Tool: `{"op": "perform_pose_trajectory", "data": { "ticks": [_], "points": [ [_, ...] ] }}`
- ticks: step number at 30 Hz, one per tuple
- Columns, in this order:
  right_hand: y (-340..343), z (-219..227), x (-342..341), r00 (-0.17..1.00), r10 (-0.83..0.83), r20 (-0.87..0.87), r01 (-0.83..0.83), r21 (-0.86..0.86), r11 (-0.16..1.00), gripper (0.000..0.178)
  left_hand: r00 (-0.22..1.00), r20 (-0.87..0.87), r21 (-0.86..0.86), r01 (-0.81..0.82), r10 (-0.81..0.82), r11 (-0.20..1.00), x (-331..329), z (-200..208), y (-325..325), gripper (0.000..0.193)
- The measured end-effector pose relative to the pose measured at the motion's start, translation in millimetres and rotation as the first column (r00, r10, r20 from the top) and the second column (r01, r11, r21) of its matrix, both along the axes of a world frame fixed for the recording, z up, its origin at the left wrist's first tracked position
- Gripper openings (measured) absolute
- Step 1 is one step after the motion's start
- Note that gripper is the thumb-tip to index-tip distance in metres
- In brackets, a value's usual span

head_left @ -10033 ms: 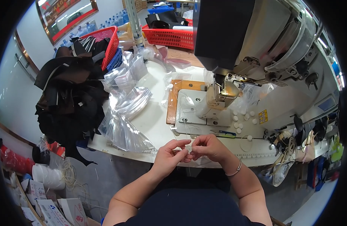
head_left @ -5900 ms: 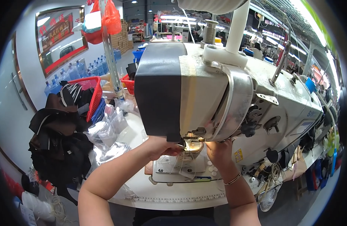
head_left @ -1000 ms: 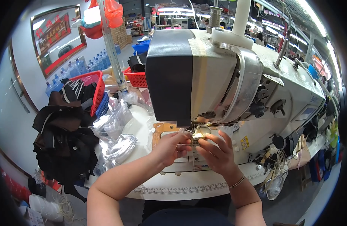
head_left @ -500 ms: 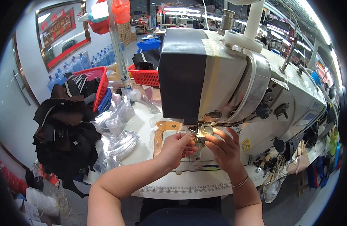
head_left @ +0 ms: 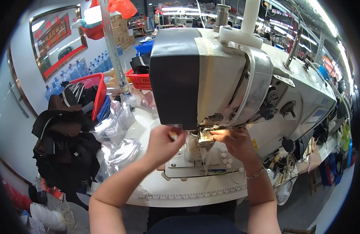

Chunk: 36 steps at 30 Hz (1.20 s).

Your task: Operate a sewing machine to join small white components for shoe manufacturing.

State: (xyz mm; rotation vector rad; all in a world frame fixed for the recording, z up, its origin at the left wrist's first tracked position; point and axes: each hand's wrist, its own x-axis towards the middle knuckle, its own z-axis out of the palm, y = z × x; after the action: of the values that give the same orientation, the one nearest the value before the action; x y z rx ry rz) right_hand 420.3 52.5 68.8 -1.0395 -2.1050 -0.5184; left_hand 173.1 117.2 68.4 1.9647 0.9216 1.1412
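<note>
An industrial sewing machine (head_left: 176, 85) with a dark front cover stands before me. My left hand (head_left: 164, 144) is closed in a pinch just left of the lit needle area (head_left: 205, 136), below the cover's lower edge. What its fingertips hold, if anything, is too small to make out. From the other side my right hand (head_left: 238, 142) reaches under the machine head, thumb and fingers drawn together beside the needle area. Whatever lies between those fingertips is hidden. Below the needle is the metal machine bed (head_left: 195, 167), with a faint thread-like line above it.
Clear plastic bags (head_left: 119, 154) lie on the white table (head_left: 172, 198) at left, beside a heap of dark cut pieces (head_left: 66, 144). Red baskets (head_left: 100, 91) stand behind. Small white discs (head_left: 227, 160) sit right of the bed; a cord bundle (head_left: 291, 165) hangs at far right.
My left hand has moved up and left, away from the needle. The right hand's spread fingers have drawn together near it. The view has shifted, and white discs now show.
</note>
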Motion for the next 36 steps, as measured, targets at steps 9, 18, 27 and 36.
{"op": "perform_pose_trajectory", "data": {
  "ticks": [9,18,27,36],
  "points": [
    [-51,-3,-57,0.986,-0.152,-0.065,0.147,-0.077,0.986,0.036,0.888,-0.254,-0.076,0.376,-0.382,0.924,9,44,26,0.034],
    [-42,-10,-70,0.907,-0.414,0.075,0.404,0.118,0.907,0.030,0.897,-0.154,-0.404,0.325,-0.414,0.855,7,32,29,0.020],
    [-36,-11,-61,0.927,-0.374,0.025,0.370,0.084,0.925,0.025,0.928,0.076,-0.496,0.352,-0.365,0.793,7,-2,26,0.016],
    [-2,-16,-30,0.967,-0.248,-0.059,0.250,0.030,0.968,0.029,0.895,0.339,-0.510,0.434,-0.291,0.742,13,-20,7,0.015]
  ]
}}
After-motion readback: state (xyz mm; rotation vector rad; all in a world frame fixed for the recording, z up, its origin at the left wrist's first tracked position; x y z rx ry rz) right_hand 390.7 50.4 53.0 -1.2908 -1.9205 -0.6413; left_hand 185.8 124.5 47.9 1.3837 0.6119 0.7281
